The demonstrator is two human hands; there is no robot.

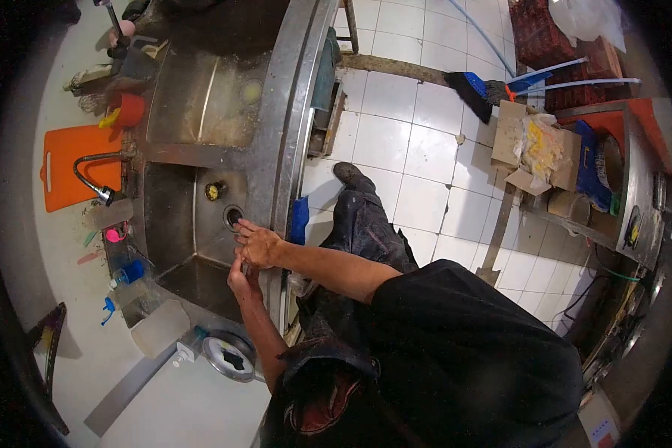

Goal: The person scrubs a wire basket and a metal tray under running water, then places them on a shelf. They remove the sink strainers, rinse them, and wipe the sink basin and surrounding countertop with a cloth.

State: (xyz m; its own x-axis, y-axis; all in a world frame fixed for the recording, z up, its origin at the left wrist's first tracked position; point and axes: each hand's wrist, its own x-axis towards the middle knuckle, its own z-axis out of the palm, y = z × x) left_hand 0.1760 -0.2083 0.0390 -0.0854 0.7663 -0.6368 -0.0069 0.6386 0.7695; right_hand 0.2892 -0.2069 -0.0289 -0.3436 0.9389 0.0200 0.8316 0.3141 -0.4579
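Observation:
My right hand (259, 245) is over the near side of the metal sink (220, 183), close to the round drain hole (233, 216). Its fingers are stretched out and slightly apart, and nothing shows in them. Just below, my left hand (243, 278) touches or nearly touches the right palm. The left fingers are drawn together, and what they hold, if anything, is too small to tell. A small round strainer with yellow bits (214, 191) sits on the sink bottom beyond the drain.
A bent faucet (89, 160) arches near an orange cutting board (78, 166). A red cup (129, 110), blue bottle (131, 272) and round scale (228, 357) stand along the counter. On the right are a broom (474, 91) and an open cardboard box (509, 133).

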